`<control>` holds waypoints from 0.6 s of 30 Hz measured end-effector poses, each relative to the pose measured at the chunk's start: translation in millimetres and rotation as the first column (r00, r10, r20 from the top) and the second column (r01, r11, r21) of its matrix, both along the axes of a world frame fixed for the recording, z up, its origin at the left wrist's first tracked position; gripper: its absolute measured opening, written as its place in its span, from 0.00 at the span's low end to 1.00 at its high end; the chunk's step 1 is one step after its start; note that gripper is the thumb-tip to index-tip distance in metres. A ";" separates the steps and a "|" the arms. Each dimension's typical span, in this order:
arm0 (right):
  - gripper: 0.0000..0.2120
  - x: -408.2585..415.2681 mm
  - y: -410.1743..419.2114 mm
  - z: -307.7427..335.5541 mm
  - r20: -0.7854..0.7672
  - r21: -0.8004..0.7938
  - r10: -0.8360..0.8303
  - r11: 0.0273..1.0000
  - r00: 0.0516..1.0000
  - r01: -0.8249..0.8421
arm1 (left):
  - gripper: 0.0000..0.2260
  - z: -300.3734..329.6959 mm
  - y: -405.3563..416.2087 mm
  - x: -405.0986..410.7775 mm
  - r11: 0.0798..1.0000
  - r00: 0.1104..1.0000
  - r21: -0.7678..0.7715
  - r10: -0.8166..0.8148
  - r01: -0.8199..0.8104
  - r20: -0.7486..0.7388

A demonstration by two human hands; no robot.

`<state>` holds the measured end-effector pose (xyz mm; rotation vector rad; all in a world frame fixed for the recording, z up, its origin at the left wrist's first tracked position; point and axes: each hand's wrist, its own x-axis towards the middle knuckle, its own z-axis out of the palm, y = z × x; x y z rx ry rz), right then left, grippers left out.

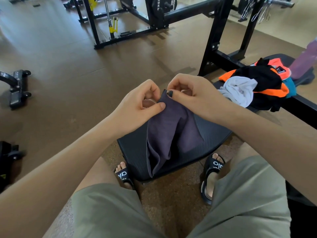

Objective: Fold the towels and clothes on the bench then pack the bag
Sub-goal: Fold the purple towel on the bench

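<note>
Here, a seated person is holding up a dark purple towel (169, 134) over the near end of a black padded table (214, 134). Both hands are pinching its top corner, the left hand (140, 103) and right hand (188, 93) almost touching, while the cloth is hanging down onto the pad. Farther right on the table, a pile of clothes (257, 86) in orange, black, white and teal is lying unfolded.

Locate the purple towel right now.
Head view, centre: the purple towel hangs from both hands, left hand and right hand pinching its top edge, its lower part draped on the black bench.
</note>
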<state>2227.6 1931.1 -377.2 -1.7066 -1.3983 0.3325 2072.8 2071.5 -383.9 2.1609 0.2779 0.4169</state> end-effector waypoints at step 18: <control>0.05 3.4 -1.9 13.5 0.111 0.076 -0.069 0.995 0.991 0.061 | 0.03 -22.9 -1.8 -9.1 0.991 0.998 0.116 -0.067 0.068 -0.006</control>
